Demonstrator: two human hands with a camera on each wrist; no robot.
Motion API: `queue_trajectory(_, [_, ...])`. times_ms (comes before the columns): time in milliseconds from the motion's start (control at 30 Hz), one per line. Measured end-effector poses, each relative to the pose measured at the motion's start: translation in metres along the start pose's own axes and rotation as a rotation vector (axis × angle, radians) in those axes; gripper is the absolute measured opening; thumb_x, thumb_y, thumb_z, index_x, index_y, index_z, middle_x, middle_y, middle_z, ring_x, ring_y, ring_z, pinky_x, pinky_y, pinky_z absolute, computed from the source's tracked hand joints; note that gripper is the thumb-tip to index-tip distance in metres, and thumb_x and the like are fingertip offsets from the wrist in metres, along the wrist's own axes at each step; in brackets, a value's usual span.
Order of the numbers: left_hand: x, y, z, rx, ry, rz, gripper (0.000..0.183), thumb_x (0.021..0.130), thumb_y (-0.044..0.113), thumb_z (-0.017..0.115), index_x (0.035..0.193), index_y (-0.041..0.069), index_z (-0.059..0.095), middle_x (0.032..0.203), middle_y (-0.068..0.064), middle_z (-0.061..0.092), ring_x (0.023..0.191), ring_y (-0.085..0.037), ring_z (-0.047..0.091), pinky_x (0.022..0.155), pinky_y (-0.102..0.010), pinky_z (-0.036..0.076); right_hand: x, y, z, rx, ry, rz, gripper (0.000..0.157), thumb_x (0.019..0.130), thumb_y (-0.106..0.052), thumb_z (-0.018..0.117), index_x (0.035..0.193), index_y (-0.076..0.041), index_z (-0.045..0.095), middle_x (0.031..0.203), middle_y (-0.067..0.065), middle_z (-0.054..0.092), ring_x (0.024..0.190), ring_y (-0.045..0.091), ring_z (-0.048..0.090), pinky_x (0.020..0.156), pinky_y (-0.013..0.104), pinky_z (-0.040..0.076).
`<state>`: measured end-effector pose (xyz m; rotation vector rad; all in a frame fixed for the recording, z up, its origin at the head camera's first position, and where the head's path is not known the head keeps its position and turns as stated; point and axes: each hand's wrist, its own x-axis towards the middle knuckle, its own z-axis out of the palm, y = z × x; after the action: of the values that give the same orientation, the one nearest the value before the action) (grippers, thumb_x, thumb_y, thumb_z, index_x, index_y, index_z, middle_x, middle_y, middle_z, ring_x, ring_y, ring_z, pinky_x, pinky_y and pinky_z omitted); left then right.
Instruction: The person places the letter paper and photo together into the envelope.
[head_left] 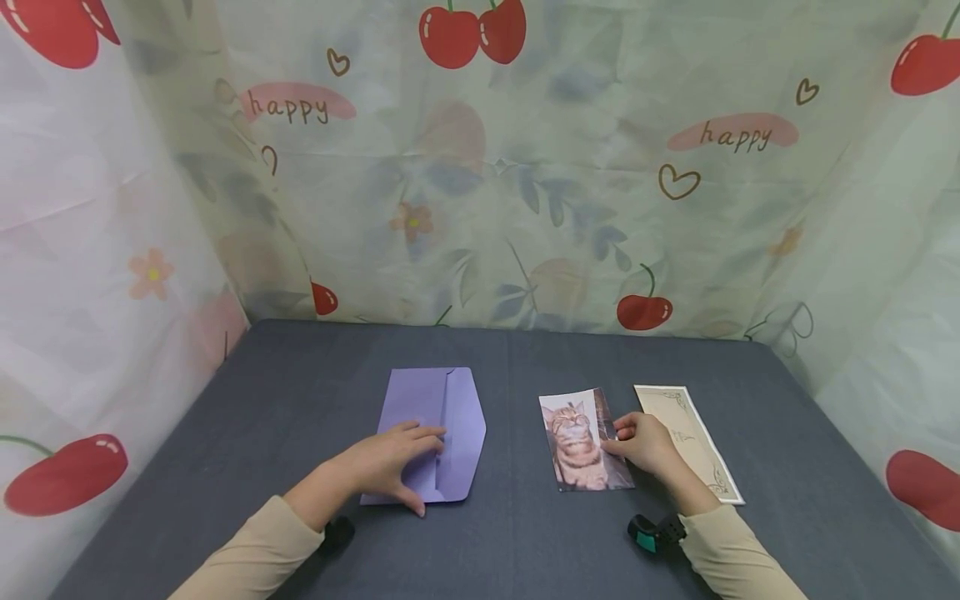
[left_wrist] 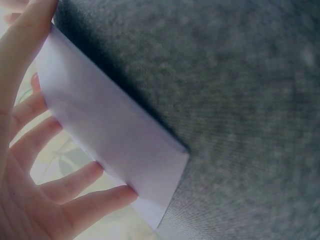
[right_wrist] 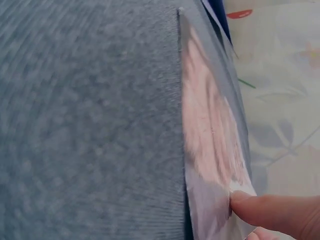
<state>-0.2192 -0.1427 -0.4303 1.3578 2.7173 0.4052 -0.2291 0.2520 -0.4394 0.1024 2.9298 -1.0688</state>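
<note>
A purple envelope point(head_left: 420, 400) lies on the dark tabletop left of the middle, its pointed flap point(head_left: 467, 442) spread out to the right. My left hand point(head_left: 386, 458) rests on the envelope with fingers spread apart; the thumb reaches its near edge. In the left wrist view the fingertips touch the pale face of the envelope point(left_wrist: 115, 130). To the right is a photo of an orange cat point(head_left: 576, 446). My right hand point(head_left: 648, 442) pinches its right edge. The right wrist view has the thumb point(right_wrist: 265, 212) on top of the photo point(right_wrist: 210, 125).
A cream card with an ornate border point(head_left: 693, 433) lies right of the photo, partly under the right wrist in the head view. Dark grey cloth covers the table point(head_left: 517, 542). A cherry-patterned curtain point(head_left: 495, 208) rises behind the table and along both sides.
</note>
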Motion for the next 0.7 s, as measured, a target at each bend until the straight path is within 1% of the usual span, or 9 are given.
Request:
queue_trajectory(100, [0.0, 0.001, -0.001, -0.005, 0.023, 0.026, 0.069, 0.065, 0.053, 0.077, 0.113, 0.009, 0.054, 0.137, -0.015, 0.049, 0.123, -0.047, 0.045, 0.102, -0.053, 0.038, -0.002, -0.001, -0.002, 0.023, -0.01, -0.006, 0.031, 0.076, -0.007, 0.071, 0.098, 0.012, 0.059, 0.08, 0.015, 0.062, 0.069, 0.016, 0.055, 0.058, 0.025, 0.046])
queue_trajectory(167, [-0.001, 0.001, -0.001, -0.015, 0.028, 0.03, 0.069, 0.066, 0.053, 0.077, 0.113, 0.009, 0.054, 0.137, -0.015, 0.049, 0.122, -0.048, 0.044, 0.101, -0.054, 0.038, -0.002, 0.0, -0.003, 0.044, -0.023, -0.004, 0.029, 0.079, -0.005, 0.067, 0.101, 0.012, 0.059, 0.082, 0.018, 0.064, 0.068, 0.016, 0.057, 0.058, 0.026, 0.049])
queue_trajectory(267, [-0.001, 0.001, -0.001, -0.006, 0.016, 0.011, 0.069, 0.066, 0.054, 0.076, 0.114, 0.01, 0.054, 0.138, -0.013, 0.048, 0.123, -0.047, 0.044, 0.102, -0.053, 0.038, -0.002, 0.001, -0.005, 0.074, -0.044, -0.002, 0.027, 0.083, -0.002, 0.06, 0.106, 0.012, 0.058, 0.086, 0.021, 0.066, 0.068, 0.015, 0.061, 0.059, 0.029, 0.054])
queue_trajectory(367, [-0.001, 0.0, 0.0, -0.011, -0.007, -0.019, 0.069, 0.065, 0.05, 0.079, 0.116, 0.01, 0.054, 0.14, -0.012, 0.047, 0.126, -0.047, 0.043, 0.103, -0.053, 0.037, -0.002, 0.002, -0.007, 0.112, -0.052, 0.004, 0.028, 0.085, -0.001, 0.057, 0.109, 0.013, 0.058, 0.088, 0.022, 0.067, 0.07, 0.015, 0.063, 0.061, 0.031, 0.056])
queue_trajectory(533, [0.0, 0.001, -0.001, -0.001, -0.023, -0.037, 0.069, 0.063, 0.048, 0.08, 0.116, 0.011, 0.054, 0.141, -0.011, 0.046, 0.127, -0.046, 0.042, 0.104, -0.053, 0.037, -0.002, 0.003, -0.011, 0.188, -0.059, -0.013, 0.031, 0.085, 0.0, 0.056, 0.112, 0.015, 0.056, 0.091, 0.025, 0.068, 0.073, 0.015, 0.064, 0.062, 0.032, 0.057])
queue_trajectory(700, [0.0, 0.003, -0.003, -0.01, -0.035, -0.055, 0.07, 0.063, 0.048, 0.08, 0.118, 0.012, 0.054, 0.142, -0.01, 0.045, 0.129, -0.045, 0.04, 0.105, -0.052, 0.036, -0.002, 0.002, -0.014, 0.241, -0.068, 0.001, 0.032, 0.087, -0.001, 0.056, 0.115, 0.014, 0.055, 0.098, 0.026, 0.068, 0.077, 0.013, 0.064, 0.064, 0.03, 0.057])
